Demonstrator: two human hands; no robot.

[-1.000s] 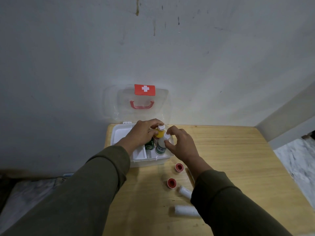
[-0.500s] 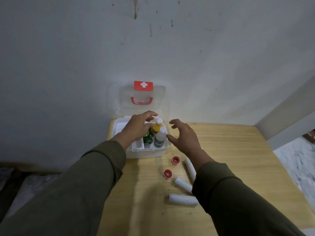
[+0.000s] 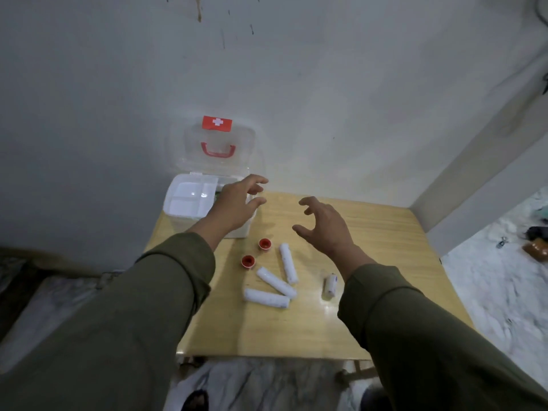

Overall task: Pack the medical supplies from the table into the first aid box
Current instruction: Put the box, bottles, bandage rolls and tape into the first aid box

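Note:
The white first aid box (image 3: 184, 215) stands open at the table's far left corner, its clear lid (image 3: 219, 149) with red handle upright against the wall. My left hand (image 3: 237, 203) hovers over the box's right half, fingers spread, holding nothing; it hides the bottles inside. My right hand (image 3: 323, 226) floats open above the table to the right of the box. Three white bandage rolls (image 3: 275, 281) lie on the table below my hands. Two red-rimmed tape rolls (image 3: 264, 244) (image 3: 248, 261) sit in front of the box. A small white bottle (image 3: 330, 286) lies near my right sleeve.
The wooden table (image 3: 385, 238) stands in a wall corner. Marble floor lies to the right with dark objects (image 3: 536, 241) on it. A feet-level strip of floor shows below the table's near edge.
Both hands have let go of the bottles in the box and pulled back and apart. The view has tilted, revealing more of the table and the small bottle.

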